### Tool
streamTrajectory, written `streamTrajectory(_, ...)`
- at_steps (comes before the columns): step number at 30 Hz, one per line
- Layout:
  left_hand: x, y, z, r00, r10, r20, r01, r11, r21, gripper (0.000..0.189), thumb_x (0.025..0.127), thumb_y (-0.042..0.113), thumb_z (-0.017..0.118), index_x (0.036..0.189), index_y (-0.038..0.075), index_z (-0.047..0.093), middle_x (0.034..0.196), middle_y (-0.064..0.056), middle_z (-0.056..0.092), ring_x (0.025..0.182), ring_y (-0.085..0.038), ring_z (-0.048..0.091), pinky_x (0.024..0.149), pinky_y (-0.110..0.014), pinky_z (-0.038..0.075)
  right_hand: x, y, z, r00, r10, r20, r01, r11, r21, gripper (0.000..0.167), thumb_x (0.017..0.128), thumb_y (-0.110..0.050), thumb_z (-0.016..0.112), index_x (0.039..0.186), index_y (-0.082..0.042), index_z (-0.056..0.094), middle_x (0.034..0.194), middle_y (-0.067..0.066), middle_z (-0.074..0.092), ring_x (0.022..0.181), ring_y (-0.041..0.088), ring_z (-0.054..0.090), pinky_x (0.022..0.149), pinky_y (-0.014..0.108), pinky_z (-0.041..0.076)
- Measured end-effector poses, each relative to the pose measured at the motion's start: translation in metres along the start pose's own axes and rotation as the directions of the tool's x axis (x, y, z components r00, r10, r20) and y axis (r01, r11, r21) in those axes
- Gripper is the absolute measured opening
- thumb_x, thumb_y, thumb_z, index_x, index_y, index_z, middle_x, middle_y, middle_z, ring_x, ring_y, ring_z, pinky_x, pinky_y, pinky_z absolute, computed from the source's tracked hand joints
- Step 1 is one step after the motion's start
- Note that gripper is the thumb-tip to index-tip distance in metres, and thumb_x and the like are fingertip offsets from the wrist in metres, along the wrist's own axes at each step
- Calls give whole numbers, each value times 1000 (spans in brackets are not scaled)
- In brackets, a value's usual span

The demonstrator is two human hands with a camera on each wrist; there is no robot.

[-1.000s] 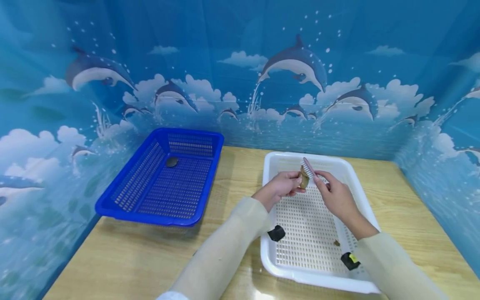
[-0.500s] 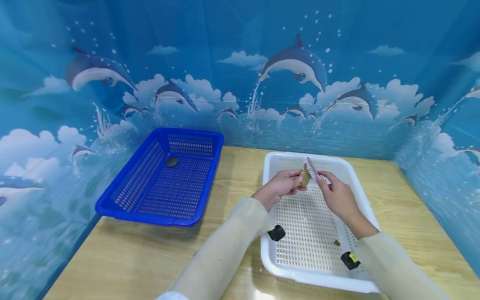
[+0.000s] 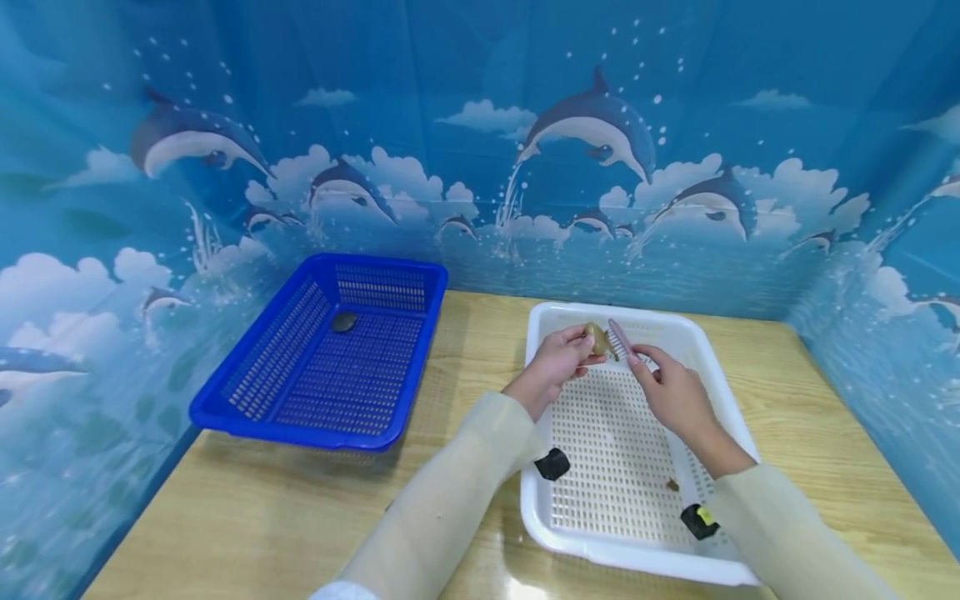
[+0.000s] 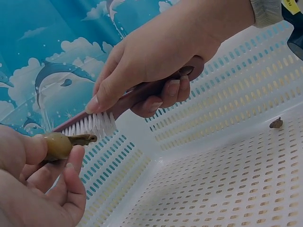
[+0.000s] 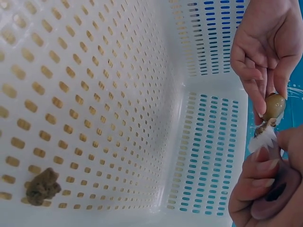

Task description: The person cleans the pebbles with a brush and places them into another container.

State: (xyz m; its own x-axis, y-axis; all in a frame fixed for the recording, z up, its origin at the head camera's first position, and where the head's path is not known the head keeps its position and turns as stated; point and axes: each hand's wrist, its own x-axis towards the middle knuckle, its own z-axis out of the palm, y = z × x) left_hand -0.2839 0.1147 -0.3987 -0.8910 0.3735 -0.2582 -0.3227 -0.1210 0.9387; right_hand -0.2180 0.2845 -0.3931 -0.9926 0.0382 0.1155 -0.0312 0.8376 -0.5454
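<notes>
My left hand (image 3: pixel 561 360) pinches a smooth, rounded olive-brown shell (image 3: pixel 596 339) between thumb and fingers. A rough brown bit juts from the shell's end in the left wrist view. My right hand (image 3: pixel 672 392) grips a scrub brush (image 4: pixel 135 98) with a dull pink handle and white bristles. Its bristles are right beside the shell's rough end, and seem to touch it in the right wrist view. Both hands are above the far part of a white perforated basket (image 3: pixel 536 517). Part of the shell is hidden by the left fingers.
A brown clump (image 5: pixel 43 187) lies on the white basket's floor. To the left stands a blue perforated basket (image 3: pixel 420 367) with a dark oval shell-like piece (image 3: pixel 343 322) in it. Both baskets stand on a wooden table (image 3: pixel 465 333), with a dolphin-printed curtain (image 3: pixel 480 150) behind.
My left hand has turned the shell and moved it slightly up and left. The brush tip has shifted a little, first right, then back left. Both hands have kept their hold.
</notes>
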Motion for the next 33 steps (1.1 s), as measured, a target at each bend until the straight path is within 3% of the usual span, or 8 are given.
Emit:
streamTrajectory(6, 2, -1, 0, 999, 18, -33, -20, 999, -49, 43, 102, 18, 53, 144, 12, 47, 126, -4, 65, 101, -17, 68, 62, -18, 45, 0, 1, 1, 1000, -15, 10, 16, 1000, -11, 57, 103, -45, 42, 139, -1, 48, 56, 1, 50, 47, 14, 41, 41, 29, 34)
streamTrajectory(14, 1, 0, 0, 997, 26, -74, -30, 998, -55, 40, 101, 23, 53, 140, 13, 52, 115, 0, 68, 93, -13, 68, 67, -22, 46, -1, 2, 1, 998, -56, -8, 56, 998, 7, 54, 103, -42, 47, 139, -2, 48, 63, 6, 59, 49, 14, 44, 41, 28, 35)
streamTrajectory(22, 2, 0, 2, 993, 45, -110, -49, 998, -37, 37, 100, 25, 55, 136, 14, 56, 111, 0, 69, 91, -12, 68, 66, -22, 46, -2, 2, 2, 994, -95, -62, 96, 995, 4, 54, 101, -42, 50, 138, -2, 48, 55, 1, 50, 46, 13, 41, 38, 26, 33)
streamTrajectory(33, 2, 0, 1, 994, 45, -97, -50, 998, -47, 37, 96, 24, 63, 131, 14, 56, 112, 1, 68, 88, -13, 68, 65, -23, 47, -2, 1, 3, 991, -107, -79, 108, 994, 1, 54, 101, -41, 51, 138, -2, 48, 56, 1, 50, 47, 14, 41, 39, 25, 34)
